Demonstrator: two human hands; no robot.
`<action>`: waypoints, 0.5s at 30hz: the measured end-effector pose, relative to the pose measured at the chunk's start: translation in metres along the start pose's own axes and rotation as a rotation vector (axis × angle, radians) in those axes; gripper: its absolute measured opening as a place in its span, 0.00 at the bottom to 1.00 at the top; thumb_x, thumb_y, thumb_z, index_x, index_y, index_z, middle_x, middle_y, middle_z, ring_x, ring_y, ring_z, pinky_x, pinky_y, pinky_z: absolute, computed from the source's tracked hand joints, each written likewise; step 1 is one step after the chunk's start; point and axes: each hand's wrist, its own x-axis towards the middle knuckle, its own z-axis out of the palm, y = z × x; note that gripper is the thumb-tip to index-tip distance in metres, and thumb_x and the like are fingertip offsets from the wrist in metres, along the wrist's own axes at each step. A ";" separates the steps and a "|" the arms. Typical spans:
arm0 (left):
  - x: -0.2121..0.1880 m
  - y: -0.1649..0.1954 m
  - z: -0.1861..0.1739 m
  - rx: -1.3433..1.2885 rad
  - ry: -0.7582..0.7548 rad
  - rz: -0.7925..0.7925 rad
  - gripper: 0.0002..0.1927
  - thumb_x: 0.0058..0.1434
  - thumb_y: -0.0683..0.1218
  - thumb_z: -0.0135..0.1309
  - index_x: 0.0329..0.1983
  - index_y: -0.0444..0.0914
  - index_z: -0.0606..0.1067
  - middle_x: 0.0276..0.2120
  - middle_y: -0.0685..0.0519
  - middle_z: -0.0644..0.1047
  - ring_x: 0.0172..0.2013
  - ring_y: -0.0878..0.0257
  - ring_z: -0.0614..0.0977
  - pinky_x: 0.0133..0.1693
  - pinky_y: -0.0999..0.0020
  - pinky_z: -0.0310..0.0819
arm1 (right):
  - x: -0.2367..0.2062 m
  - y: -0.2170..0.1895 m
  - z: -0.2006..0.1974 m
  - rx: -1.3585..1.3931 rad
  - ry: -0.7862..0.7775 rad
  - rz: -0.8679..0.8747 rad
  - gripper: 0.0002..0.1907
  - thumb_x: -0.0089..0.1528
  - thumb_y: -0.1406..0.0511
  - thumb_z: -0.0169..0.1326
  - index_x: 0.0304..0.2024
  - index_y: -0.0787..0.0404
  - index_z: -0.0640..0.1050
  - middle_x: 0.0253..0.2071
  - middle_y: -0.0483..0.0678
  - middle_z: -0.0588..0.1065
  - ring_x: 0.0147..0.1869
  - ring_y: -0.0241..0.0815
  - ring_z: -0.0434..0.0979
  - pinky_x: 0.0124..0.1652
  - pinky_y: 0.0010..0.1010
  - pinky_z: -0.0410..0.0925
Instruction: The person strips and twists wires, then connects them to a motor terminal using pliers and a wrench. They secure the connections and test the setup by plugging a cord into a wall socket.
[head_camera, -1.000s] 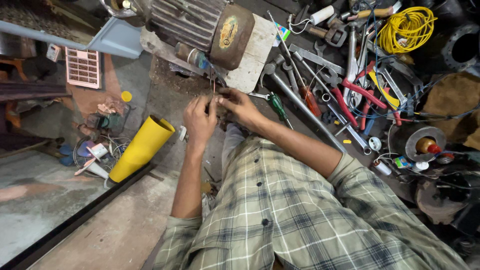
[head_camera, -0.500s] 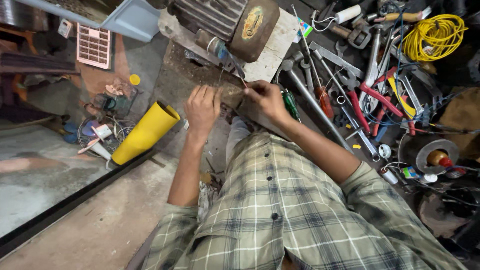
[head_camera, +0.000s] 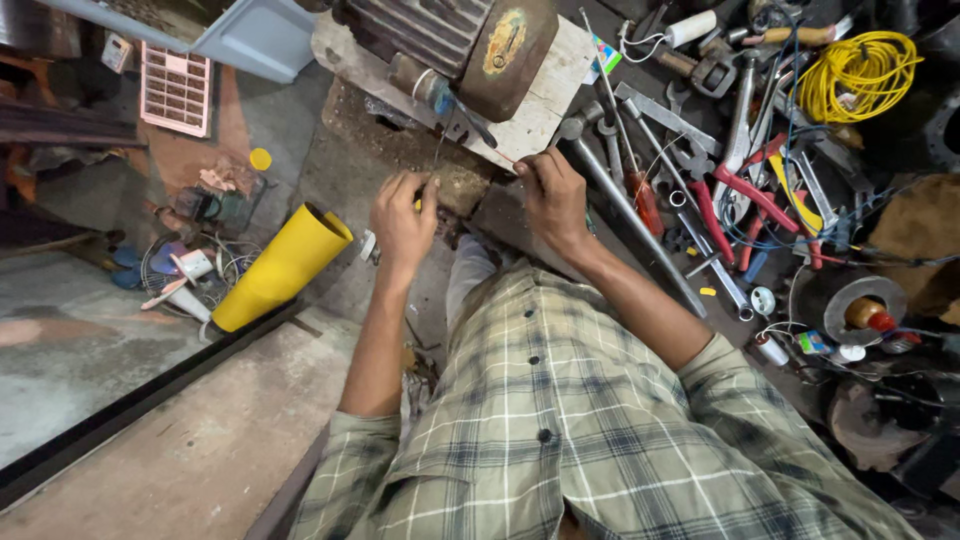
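A: Starting left of the motor (head_camera: 440, 40): a yellow tube (head_camera: 280, 266) lies on the floor, well off from the action, with a pink grid (head_camera: 176, 88) beyond it.

B: And the left hand (head_camera: 403, 215)?

A: Just below the motor, fingers curled in a pinch on a thin wire (head_camera: 437, 150) that runs up toward the motor's shaft end. What else sits in that grip, I can't tell.

B: The right hand (head_camera: 553, 195)?

A: Right of the left one, near the white board (head_camera: 545, 95) under the motor. Thumb and forefinger pinched on something fine, likely the wire's other end; it's too small to be sure.

B: So the wire's between them, at the motor's foot.

A: Yes. My read: keep it taut with the left, let the right do the fine work, small moves, wrists low. Slack would let it kink or slip.

B: Hazards?

A: Right of the motor it's crowded: wrenches (head_camera: 650, 115), red pliers (head_camera: 745, 195), a yellow cable coil (head_camera: 855, 75). The right elbow should stay tucked so nothing drags. I'd judge the loose tools the likeliest snag.
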 end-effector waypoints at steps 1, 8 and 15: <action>0.000 0.001 -0.001 0.005 -0.012 -0.009 0.05 0.64 0.42 0.59 0.37 0.34 0.79 0.36 0.43 0.80 0.40 0.43 0.80 0.44 0.52 0.73 | -0.003 0.003 0.002 0.014 -0.001 0.009 0.03 0.68 0.71 0.58 0.41 0.68 0.78 0.36 0.53 0.76 0.35 0.47 0.78 0.35 0.35 0.69; 0.006 0.013 -0.013 0.212 0.037 0.205 0.05 0.61 0.40 0.61 0.39 0.34 0.80 0.34 0.47 0.79 0.38 0.51 0.80 0.39 0.58 0.73 | -0.010 0.039 0.019 0.868 -0.227 0.871 0.13 0.71 0.61 0.56 0.36 0.64 0.78 0.26 0.42 0.69 0.27 0.31 0.62 0.28 0.25 0.55; 0.010 0.015 -0.023 0.231 0.028 0.298 0.04 0.59 0.38 0.62 0.36 0.34 0.80 0.31 0.49 0.76 0.36 0.51 0.77 0.38 0.56 0.73 | -0.022 0.041 -0.007 1.210 -0.364 0.992 0.11 0.70 0.62 0.55 0.34 0.60 0.75 0.25 0.38 0.68 0.24 0.29 0.60 0.27 0.25 0.55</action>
